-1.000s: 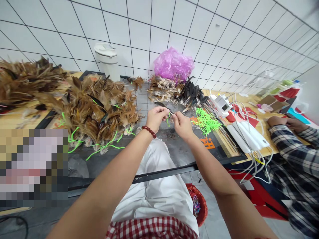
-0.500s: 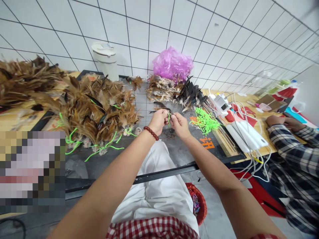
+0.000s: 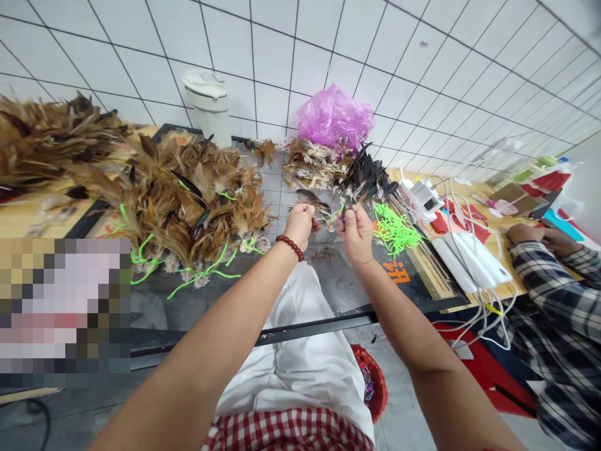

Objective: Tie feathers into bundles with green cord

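Feathers (image 3: 188, 194) heap across the dark mat (image 3: 335, 285), and above its bare middle the left hand (image 3: 300, 223) pinches a small feather tuft (image 3: 319, 205) while the right hand (image 3: 357, 230) pinches its taut green cord (image 3: 335, 216), which could slip free if either pinch slackens.

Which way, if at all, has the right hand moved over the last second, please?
Yes. The right hand has shifted slightly right, toward the green cord pile, pulling away from the left hand.

Left hand (image 3: 300, 224) pinching feathers (image 3: 315, 203), right hand (image 3: 357, 233) gripping green cord (image 3: 334, 216) (hands just apart), feather pile (image 3: 188, 194) beside
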The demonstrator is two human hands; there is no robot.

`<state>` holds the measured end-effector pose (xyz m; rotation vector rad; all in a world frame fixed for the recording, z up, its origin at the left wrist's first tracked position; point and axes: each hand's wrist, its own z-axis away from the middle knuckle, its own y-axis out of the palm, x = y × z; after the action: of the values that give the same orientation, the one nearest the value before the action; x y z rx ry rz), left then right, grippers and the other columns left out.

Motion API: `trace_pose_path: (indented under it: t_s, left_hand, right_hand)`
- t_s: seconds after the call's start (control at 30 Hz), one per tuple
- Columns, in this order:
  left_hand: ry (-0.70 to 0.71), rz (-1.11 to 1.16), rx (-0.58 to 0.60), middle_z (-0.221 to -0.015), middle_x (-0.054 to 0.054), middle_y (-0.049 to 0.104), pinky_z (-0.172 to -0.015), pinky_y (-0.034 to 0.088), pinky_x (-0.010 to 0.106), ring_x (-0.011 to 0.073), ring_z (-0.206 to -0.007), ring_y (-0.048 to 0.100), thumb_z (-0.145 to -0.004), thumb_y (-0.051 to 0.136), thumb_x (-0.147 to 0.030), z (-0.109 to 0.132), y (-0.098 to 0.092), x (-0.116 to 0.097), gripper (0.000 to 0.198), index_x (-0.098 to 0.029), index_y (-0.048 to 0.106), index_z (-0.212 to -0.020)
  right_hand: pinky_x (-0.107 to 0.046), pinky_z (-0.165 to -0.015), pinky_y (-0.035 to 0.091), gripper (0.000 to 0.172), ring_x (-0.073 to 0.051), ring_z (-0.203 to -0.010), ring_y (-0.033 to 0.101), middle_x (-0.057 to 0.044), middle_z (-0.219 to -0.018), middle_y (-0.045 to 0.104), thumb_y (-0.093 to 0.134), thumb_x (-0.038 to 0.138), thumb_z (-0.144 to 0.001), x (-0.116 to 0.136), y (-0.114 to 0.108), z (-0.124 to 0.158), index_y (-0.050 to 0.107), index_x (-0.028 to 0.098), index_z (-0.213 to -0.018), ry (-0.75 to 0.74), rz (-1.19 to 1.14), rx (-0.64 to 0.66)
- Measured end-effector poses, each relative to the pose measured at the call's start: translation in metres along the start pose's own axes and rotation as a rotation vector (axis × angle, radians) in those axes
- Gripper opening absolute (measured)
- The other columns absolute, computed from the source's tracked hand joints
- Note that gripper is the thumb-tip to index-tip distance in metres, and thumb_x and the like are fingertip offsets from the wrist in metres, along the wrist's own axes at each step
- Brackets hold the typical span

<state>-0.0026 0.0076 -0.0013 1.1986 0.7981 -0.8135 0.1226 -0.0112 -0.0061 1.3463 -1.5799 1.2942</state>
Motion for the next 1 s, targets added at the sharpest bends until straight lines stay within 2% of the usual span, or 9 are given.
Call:
trace_pose_path:
  t_s: [0.1,0.13,0.3,0.47,0.57,0.63,0.77,0.9,1.0]
  left_hand:
    - [0.136,0.026,0.010,-0.060,-0.005,0.049,-0.049,0.037,0.019,0.0060,-0.050,0.045,-0.073,0.064,-0.018,0.002,0.000,-0.003,0.010,-0.017,0.054,-0.070]
    - [0.171,0.038,0.041,-0.062,-0.004,0.051,-0.050,0.038,0.019,0.0058,-0.052,0.047,-0.072,0.067,-0.022,0.003,0.001,-0.003,0.011,-0.017,0.057,-0.072]
    - [0.247,-0.019,0.166,-0.070,0.000,0.063,-0.059,0.044,0.021,0.0068,-0.059,0.052,-0.062,0.076,-0.031,0.008,0.004,0.002,0.023,-0.016,0.066,-0.076]
    - [0.297,-0.071,0.112,-0.063,-0.001,0.062,-0.060,0.044,0.022,0.0078,-0.057,0.051,-0.061,0.073,-0.027,0.004,0.001,0.006,0.015,-0.016,0.068,-0.070]
    - [0.341,-0.153,0.079,-0.057,-0.002,0.059,-0.059,0.044,0.023,0.0088,-0.056,0.051,-0.064,0.068,-0.024,0.002,-0.003,0.004,0.007,-0.017,0.067,-0.063]
    - [0.375,-0.218,0.074,-0.058,-0.002,0.061,-0.061,0.044,0.023,0.0099,-0.058,0.053,-0.064,0.066,-0.022,0.001,-0.005,0.002,0.006,-0.017,0.068,-0.062]
    - [0.450,-0.323,0.050,-0.061,-0.001,0.064,-0.064,0.044,0.024,0.0112,-0.062,0.055,-0.062,0.065,-0.022,-0.001,-0.008,-0.002,0.006,-0.017,0.068,-0.060]
    - [0.441,-0.302,0.039,-0.061,-0.001,0.063,-0.063,0.044,0.023,0.0106,-0.060,0.055,-0.064,0.066,-0.022,-0.001,-0.006,-0.003,0.006,-0.017,0.067,-0.060]
    - [0.345,-0.166,0.103,-0.062,-0.001,0.063,-0.061,0.045,0.024,0.0099,-0.058,0.056,-0.064,0.069,-0.024,0.003,-0.003,-0.004,0.008,-0.017,0.066,-0.068]
  right_hand:
    - [-0.025,-0.056,0.034,0.031,-0.013,-0.057,0.043,0.001,-0.066,0.049,0.035,0.049,-0.094,0.002,-0.003,-0.002,0.048,0.022,-0.083,-0.180,0.210,-0.180]
    - [-0.025,-0.057,0.034,0.031,-0.013,-0.057,0.044,0.001,-0.065,0.049,0.035,0.047,-0.095,0.001,-0.003,-0.002,0.048,0.022,-0.082,-0.211,0.288,-0.193]
    - [-0.026,-0.059,0.034,0.029,-0.014,-0.057,0.046,0.001,-0.064,0.051,0.033,0.042,-0.096,-0.001,-0.005,-0.004,0.049,0.022,-0.081,-0.252,0.527,-0.176]
    - [-0.027,-0.060,0.034,0.026,-0.015,-0.059,0.047,0.000,-0.065,0.052,0.035,0.039,-0.095,-0.001,-0.002,-0.002,0.051,0.022,-0.083,-0.276,0.533,-0.110]
    - [-0.026,-0.058,0.033,0.028,-0.013,-0.057,0.044,0.001,-0.064,0.050,0.040,0.043,-0.093,-0.001,0.000,-0.003,0.051,0.021,-0.080,-0.220,0.354,-0.049]
    - [-0.024,-0.051,0.031,0.032,-0.011,-0.051,0.038,0.003,-0.060,0.045,0.043,0.050,-0.091,0.000,0.002,-0.004,0.049,0.021,-0.079,-0.102,0.095,0.042]
    - [-0.019,-0.040,0.017,0.039,-0.006,-0.041,0.022,0.008,-0.055,0.037,0.056,0.059,-0.081,0.003,0.006,-0.007,0.046,0.021,-0.078,0.163,-0.407,0.209]
    - [-0.018,-0.038,0.012,0.038,-0.003,-0.037,0.015,0.010,-0.053,0.034,0.063,0.054,-0.076,0.005,0.006,-0.008,0.045,0.021,-0.078,0.322,-0.621,0.310]
    - [-0.018,-0.038,0.013,0.036,-0.003,-0.037,0.016,0.010,-0.053,0.035,0.065,0.051,-0.076,0.005,0.004,-0.009,0.045,0.021,-0.079,0.335,-0.662,0.325]
